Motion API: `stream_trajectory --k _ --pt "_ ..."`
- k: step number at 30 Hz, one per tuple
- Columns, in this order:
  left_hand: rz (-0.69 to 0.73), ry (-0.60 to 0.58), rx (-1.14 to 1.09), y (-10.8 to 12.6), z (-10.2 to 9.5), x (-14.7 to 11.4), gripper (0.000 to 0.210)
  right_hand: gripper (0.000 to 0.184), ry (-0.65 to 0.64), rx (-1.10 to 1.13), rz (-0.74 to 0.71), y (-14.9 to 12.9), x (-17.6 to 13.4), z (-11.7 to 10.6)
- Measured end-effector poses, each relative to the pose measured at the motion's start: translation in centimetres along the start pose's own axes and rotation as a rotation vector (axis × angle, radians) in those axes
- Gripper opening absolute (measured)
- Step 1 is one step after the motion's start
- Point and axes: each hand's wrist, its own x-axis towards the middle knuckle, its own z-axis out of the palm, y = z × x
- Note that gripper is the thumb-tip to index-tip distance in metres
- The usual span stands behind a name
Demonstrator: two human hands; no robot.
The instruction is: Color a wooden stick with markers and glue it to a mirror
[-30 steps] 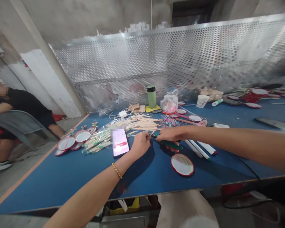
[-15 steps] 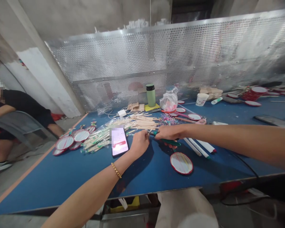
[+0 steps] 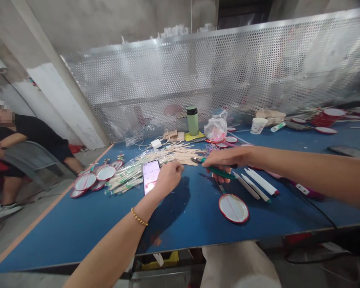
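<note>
My right hand (image 3: 220,160) is wrapped round a pair of green-handled pliers (image 3: 225,173), whose jaws point left toward my other hand. Closed with its fingertips together, my left hand (image 3: 169,176) is just left of the jaws, apart from them; what it pinches, if anything, is too small to make out. Beneath my right hand lies a round white disc with a red rim (image 3: 234,209), its thin stem reaching up toward the palm. A lit phone (image 3: 150,176) is partly covered by my left hand and wrist.
Wooden sticks (image 3: 186,154) and plastic-wrapped sticks (image 3: 126,176) lie behind the phone. Several red-rimmed discs (image 3: 85,182) are piled at left. Markers (image 3: 261,182) lie at right. A green bottle (image 3: 193,122) and paper cup (image 3: 258,125) stand farther back. A person (image 3: 33,132) sits at far left.
My hands have drawn apart: the left moved slightly left, the right with the pliers slightly right. The pliers' jaws now show clear of my left fingers. The whole view has shifted slightly.
</note>
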Motion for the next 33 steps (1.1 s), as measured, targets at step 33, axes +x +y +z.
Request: stream_trajectory --k 33 --pt "0.056 0.237 0.3 -2.0 -1.3 -0.4 0.032 0.057 0.678 -0.82 -0.319 0.0 11.8 -0.3"
